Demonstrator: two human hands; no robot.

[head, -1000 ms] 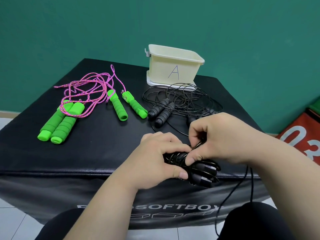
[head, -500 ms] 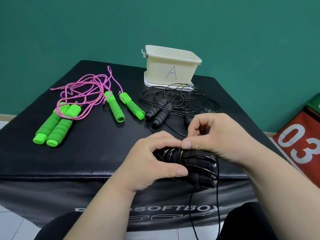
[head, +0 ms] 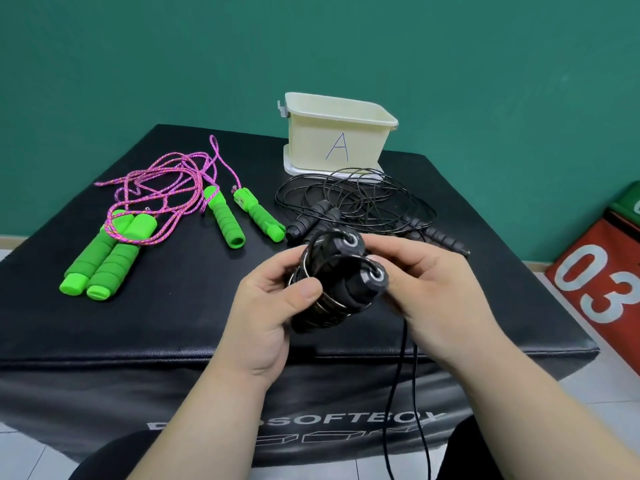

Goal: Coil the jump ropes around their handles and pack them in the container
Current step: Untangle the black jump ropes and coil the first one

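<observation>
My left hand grips a pair of black jump rope handles held together, with black cord wound round them in several turns. My right hand holds the same bundle from the right, fingers curled at the handle ends. The loose black cord hangs down from the bundle past the box's front edge. A cream container marked "A" stands open at the back of the black box.
Loose black ropes with black handles lie tangled in front of the container. Green-handled ropes with pink cord lie on the left: one handle pair, another pair. A red "03" box sits at right.
The bundle has been lifted and tipped so the handle ends face the camera. My right hand has shifted from on top of the bundle to its right side.
</observation>
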